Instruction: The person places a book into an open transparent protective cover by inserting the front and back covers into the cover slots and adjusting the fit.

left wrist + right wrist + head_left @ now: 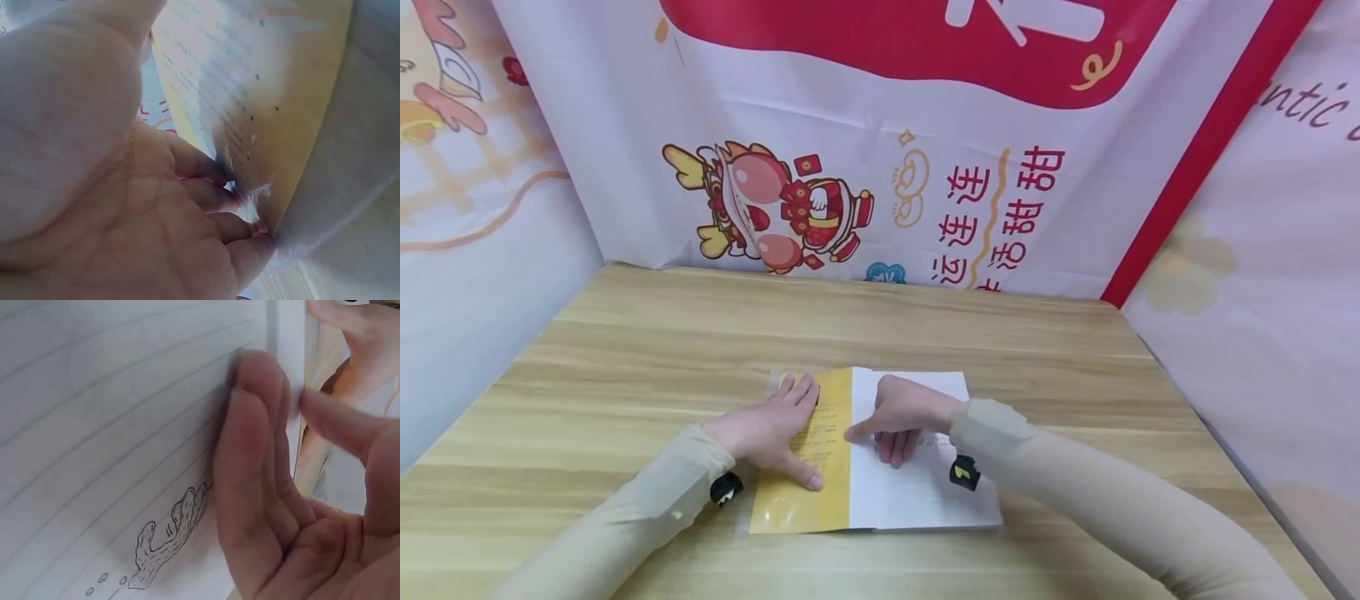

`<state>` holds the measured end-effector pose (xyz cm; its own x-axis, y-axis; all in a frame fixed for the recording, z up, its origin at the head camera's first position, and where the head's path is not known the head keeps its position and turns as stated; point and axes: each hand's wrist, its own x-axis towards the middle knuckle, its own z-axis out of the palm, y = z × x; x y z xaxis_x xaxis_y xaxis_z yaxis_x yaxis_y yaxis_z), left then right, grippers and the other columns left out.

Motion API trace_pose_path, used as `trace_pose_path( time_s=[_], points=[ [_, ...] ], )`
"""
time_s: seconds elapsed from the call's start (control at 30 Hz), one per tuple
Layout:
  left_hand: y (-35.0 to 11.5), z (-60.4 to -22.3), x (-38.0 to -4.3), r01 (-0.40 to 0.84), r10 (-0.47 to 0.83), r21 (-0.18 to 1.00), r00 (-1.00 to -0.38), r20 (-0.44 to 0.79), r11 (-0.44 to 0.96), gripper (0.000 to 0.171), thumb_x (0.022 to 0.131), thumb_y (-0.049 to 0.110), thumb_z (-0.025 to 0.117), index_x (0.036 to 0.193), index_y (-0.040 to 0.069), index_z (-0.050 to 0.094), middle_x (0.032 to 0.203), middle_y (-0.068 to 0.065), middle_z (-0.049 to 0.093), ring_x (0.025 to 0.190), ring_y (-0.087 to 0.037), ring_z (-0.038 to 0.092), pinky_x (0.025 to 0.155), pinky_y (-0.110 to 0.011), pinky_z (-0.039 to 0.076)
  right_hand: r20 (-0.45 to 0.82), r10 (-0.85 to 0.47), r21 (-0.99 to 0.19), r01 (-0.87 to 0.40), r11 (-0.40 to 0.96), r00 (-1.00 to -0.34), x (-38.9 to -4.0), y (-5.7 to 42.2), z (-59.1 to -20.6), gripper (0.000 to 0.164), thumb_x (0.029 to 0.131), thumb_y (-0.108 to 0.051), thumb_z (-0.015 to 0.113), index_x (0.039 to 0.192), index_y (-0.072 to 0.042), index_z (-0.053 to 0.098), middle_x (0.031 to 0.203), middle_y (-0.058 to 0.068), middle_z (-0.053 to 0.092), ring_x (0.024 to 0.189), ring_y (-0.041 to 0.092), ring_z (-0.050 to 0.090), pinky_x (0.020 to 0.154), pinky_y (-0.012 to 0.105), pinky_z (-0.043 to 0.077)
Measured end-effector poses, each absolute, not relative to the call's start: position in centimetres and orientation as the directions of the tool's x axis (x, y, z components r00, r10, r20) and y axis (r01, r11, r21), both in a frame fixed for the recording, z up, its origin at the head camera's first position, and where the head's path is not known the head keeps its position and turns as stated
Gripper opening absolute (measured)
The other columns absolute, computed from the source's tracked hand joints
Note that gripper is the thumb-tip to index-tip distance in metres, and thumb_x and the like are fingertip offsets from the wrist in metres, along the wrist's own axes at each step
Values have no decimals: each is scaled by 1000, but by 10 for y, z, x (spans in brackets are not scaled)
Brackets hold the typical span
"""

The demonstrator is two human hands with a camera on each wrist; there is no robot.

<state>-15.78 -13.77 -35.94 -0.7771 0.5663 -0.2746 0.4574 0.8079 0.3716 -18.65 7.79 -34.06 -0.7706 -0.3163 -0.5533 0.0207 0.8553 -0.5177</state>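
Beige sleeves come nearest in the head view; the opened book lies at 6 o'clock on the tabletop, the left hand resting with spread fingers upon its yellow cover. From the left wrist, these fingertips touch the yellow cover toward 5 o'clock. From the right wrist, the right hand, thumb apart and fingers nearly straight, touches a lined page.

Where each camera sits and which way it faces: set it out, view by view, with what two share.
Head: worn on the head, looking forward and down at an open book on a table; the left hand, right hand and sleeves show.
Left wrist: worn on that wrist, looking along the hand at the yellow cover; its palm and fingers show.
Right wrist: worn on that wrist, looking at a lined page; that hand's fingers and thumb show.
Shared: head and left wrist both see the yellow cover.
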Motion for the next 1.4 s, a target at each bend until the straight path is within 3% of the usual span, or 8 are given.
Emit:
trace_pose_path(
  time_s=[0.27, 1.4],
  points=[
    [-136, -358, -158, 455, 562, 364, -777, -284, 813, 134, 61, 70, 71, 148, -9, 6, 153, -25, -6, 139, -43, -4, 111, -48, 6, -574, -331, -536, 39, 843, -749, -188, 80, -340, 41, 78, -43, 75, 75, -3, 68, 65, 9, 66, 54, 18, 64, 56, 30, 54],
    [-136, -356, -156, 454, 557, 355, -782, -281, 817, 133, 61, 68, 72, 147, -11, 8, 152, -26, -5, 139, -44, -3, 110, -49, 8, -525, -310, -536, 25, 844, -793, -183, 68, -342, 36, 76, -39, 78, 73, -4, 69, 61, 8, 64, 50, 18, 62, 52, 30, 53]
  ],
)
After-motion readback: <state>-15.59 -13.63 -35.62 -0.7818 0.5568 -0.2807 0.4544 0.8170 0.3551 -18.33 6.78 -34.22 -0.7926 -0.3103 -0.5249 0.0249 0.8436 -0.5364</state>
